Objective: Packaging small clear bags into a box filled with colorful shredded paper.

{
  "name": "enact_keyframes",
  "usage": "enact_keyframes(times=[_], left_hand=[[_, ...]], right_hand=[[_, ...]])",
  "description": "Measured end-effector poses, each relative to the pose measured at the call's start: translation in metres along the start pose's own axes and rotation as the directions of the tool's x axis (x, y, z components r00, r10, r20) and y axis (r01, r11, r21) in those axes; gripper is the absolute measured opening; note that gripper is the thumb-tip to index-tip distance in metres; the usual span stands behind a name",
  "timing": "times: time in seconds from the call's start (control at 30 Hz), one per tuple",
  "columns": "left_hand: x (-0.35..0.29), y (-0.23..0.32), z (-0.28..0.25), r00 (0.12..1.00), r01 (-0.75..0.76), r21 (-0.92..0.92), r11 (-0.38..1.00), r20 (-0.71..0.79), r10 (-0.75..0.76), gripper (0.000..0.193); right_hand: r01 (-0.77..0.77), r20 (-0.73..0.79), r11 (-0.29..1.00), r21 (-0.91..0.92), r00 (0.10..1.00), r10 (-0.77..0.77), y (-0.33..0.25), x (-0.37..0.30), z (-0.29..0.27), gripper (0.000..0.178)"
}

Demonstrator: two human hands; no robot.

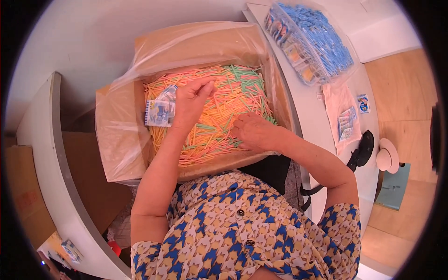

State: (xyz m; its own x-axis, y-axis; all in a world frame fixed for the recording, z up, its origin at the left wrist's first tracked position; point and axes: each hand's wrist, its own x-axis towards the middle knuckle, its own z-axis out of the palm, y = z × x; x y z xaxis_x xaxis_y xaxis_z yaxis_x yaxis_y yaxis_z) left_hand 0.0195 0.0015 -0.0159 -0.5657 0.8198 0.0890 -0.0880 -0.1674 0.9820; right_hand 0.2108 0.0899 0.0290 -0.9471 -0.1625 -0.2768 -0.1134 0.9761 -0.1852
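Observation:
Thin coloured sticks, pink, yellow, orange and green, fill a large cardboard box lined with clear plastic. Above the sticks, my left hand is closed in a pinch, thumb against fingers. A small yellowish bit shows at its fingertips, too small to name. Beside that hand, on the left part of the heap, lie small clear-and-blue packets, partly hidden by the wrist. My right hand is down in the sticks at the box's near right, its fingers curled around some, the fingertips partly buried.
To the right, a white table carries a clear plastic bin full of blue packets. A pink cloth, more packets and a black strapped item lie nearer. A white curved panel stands left, beside brown cardboard.

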Motion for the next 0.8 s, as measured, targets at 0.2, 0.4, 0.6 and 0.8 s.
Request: enact_keyframes(times=[0.2,0.4,0.6,0.8], left_hand=[[0.001,0.002,-0.001,1.000,0.000,0.036,0.999,-0.001,0.000,0.020],[0.003,0.001,0.000,0.999,0.034,0.017,0.999,0.011,-0.034,0.022],[0.000,0.007,-0.002,0.999,0.031,0.049,0.998,-0.019,-0.030,0.022],[-0.006,0.002,0.003,0.975,0.166,0.041,0.985,0.145,-0.171,0.021]], right_hand=[[0.005,0.095,0.936,-0.352,0.995,0.031,-0.014,0.007,0.013,0.015],[0.057,0.034,0.838,-0.543,0.998,-0.045,-0.013,0.002,-0.002,0.010],[-0.095,0.026,0.934,-0.345,0.994,0.110,0.006,-0.013,-0.028,0.011],[-0.288,-0.015,0.816,0.501,0.940,0.342,0.027,-0.016,-0.032,0.020]])
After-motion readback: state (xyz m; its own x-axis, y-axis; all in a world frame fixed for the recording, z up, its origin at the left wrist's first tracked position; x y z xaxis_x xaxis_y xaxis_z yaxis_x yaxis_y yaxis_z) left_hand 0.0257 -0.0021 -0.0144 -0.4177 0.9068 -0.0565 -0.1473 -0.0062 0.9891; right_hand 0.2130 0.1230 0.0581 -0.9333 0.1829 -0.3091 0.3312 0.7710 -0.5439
